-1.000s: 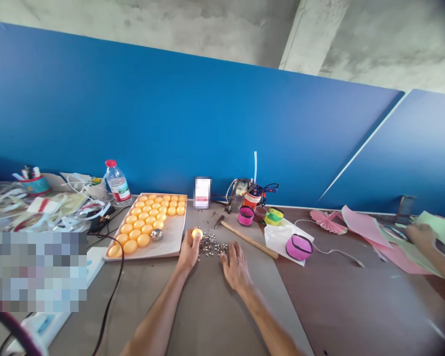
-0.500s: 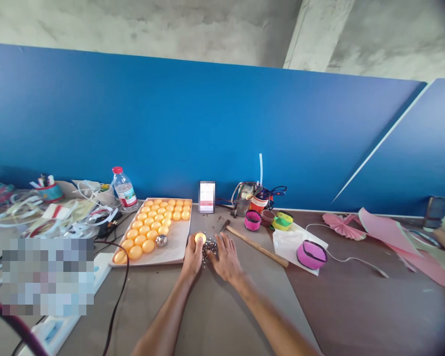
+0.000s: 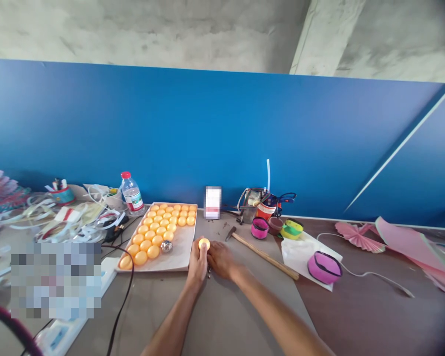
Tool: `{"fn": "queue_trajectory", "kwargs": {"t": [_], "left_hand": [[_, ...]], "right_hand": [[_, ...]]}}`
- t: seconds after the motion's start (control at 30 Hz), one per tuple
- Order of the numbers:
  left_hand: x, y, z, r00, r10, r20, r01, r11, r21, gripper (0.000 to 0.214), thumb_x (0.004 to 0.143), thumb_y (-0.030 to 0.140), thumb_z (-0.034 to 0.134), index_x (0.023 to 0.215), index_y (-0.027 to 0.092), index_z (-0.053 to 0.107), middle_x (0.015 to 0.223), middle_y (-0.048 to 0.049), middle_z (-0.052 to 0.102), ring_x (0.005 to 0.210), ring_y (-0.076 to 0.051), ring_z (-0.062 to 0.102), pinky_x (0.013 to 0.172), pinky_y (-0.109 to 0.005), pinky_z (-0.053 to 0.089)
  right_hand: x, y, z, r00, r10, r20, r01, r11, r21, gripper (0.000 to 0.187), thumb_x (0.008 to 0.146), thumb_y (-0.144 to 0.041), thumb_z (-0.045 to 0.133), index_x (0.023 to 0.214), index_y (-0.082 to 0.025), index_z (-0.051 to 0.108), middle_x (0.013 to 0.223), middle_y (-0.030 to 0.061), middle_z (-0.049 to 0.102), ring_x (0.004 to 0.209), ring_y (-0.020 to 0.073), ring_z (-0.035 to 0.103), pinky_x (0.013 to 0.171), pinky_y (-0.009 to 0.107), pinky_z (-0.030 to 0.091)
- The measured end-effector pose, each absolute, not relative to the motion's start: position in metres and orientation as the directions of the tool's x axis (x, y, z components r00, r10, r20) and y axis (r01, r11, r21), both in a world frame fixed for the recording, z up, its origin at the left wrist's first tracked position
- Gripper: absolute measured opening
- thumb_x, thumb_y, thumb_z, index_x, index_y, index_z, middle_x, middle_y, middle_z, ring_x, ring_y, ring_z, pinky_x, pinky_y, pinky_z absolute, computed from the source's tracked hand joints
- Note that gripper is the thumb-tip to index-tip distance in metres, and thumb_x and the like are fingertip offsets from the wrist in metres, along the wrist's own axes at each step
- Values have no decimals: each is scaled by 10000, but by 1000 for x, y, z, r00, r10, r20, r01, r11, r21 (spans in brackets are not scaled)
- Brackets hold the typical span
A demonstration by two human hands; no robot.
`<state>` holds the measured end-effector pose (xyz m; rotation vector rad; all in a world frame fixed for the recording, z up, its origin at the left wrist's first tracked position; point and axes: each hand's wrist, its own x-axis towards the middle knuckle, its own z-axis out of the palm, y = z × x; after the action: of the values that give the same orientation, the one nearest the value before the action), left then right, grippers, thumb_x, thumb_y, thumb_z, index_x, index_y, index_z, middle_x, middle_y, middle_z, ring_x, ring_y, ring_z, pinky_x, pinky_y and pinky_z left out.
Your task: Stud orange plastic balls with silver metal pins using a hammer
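Note:
My left hand (image 3: 197, 263) is closed around an orange ping-pong ball (image 3: 204, 244), its thumb against the near side. Right beside it, my right hand (image 3: 222, 261) has its fingers curled in towards the ball; whatever its fingertips hold is hidden. A few small dark, shiny metal bits (image 3: 209, 273) show between the hands, and the rest of that pile is covered. To the left, a shallow white tray (image 3: 181, 247) holds many orange balls (image 3: 153, 252) in rows, plus one silver, stud-covered ball (image 3: 166, 246).
A hammer (image 3: 265, 254) lies right of my hands. Beyond it are small pink (image 3: 260, 228) and yellow-green (image 3: 292, 229) containers and a pink fabric band (image 3: 324, 267). A water bottle (image 3: 132, 195), cables and a power strip (image 3: 104, 282) are at the left.
My right hand has gone from lying spread over the metal bits to curled fingers beside the ball. My left hand still holds the ball. The camera view has shifted slightly.

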<state>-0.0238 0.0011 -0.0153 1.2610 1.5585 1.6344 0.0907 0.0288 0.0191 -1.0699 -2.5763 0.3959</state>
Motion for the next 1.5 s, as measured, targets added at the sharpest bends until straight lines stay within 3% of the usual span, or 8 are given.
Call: {"fn": "queue_trajectory", "kwargs": {"t": [0.17, 0.43, 0.57, 0.7, 0.97, 1.2, 1.5], "left_hand": [[-24, 0, -14, -395, 884, 249, 250, -158, 955, 472, 847, 501, 344, 1101, 143, 516, 1105, -123, 569, 1076, -221, 507, 956, -376, 369], [-25, -2, -15, -397, 868, 297, 256, -206, 945, 447, 858, 480, 344, 1111, 152, 511, 1116, -118, 570, 1091, -224, 503, 965, -395, 367], [-25, -5, -13, -399, 854, 334, 276, -236, 932, 420, 860, 446, 370, 1144, 163, 493, 1174, -121, 543, 1133, -223, 477, 985, -399, 349], [-24, -6, -13, -384, 846, 370, 300, -264, 916, 399, 856, 420, 392, 1147, 166, 493, 1189, -120, 540, 1146, -219, 470, 998, -404, 338], [-22, -7, -12, -333, 845, 419, 325, -314, 892, 392, 848, 408, 415, 1148, 171, 500, 1172, -117, 561, 1123, -222, 500, 970, -399, 370], [-22, -5, -13, -351, 839, 416, 344, -297, 891, 394, 839, 423, 423, 1127, 169, 510, 1149, -120, 576, 1099, -229, 515, 965, -407, 375], [-22, -5, -13, -345, 862, 371, 348, -249, 904, 446, 842, 466, 396, 1143, 151, 492, 1156, -131, 559, 1107, -226, 509, 965, -389, 372]], "right_hand": [[112, 3, 18, -686, 698, 205, 618, 708, -342, 296, 890, -330, 379, 1046, -181, 582, 1090, 82, 582, 1093, 211, 470, 996, 371, 281], [110, -29, 18, -696, 685, 218, 617, 725, -307, 570, 822, -427, 474, 1330, -186, 381, 1395, 98, 359, 1322, 274, 218, 1097, 447, 136], [99, -33, 23, -768, 615, 178, 566, 783, -258, 595, 830, -349, 455, 1382, -201, 289, 1452, 81, 266, 1346, 265, 164, 1105, 456, 110], [88, -24, 23, -804, 586, 104, 561, 804, -198, 564, 820, -276, 438, 1369, -211, 327, 1465, 61, 233, 1354, 273, 131, 1107, 473, 71], [82, 4, 23, -794, 598, 108, 586, 801, -122, 521, 803, -241, 451, 1322, -242, 405, 1402, 60, 373, 1337, 254, 188, 1101, 487, -8], [80, 27, 22, -771, 625, 123, 616, 780, -108, 459, 839, -254, 394, 1289, -179, 453, 1317, 113, 474, 1323, 278, 212, 1079, 536, -7], [88, 35, 11, -628, 747, 218, 732, 662, -158, 378, 861, -245, 374, 1186, -168, 551, 1185, 123, 560, 1244, 250, 344, 1074, 466, 112]]}}
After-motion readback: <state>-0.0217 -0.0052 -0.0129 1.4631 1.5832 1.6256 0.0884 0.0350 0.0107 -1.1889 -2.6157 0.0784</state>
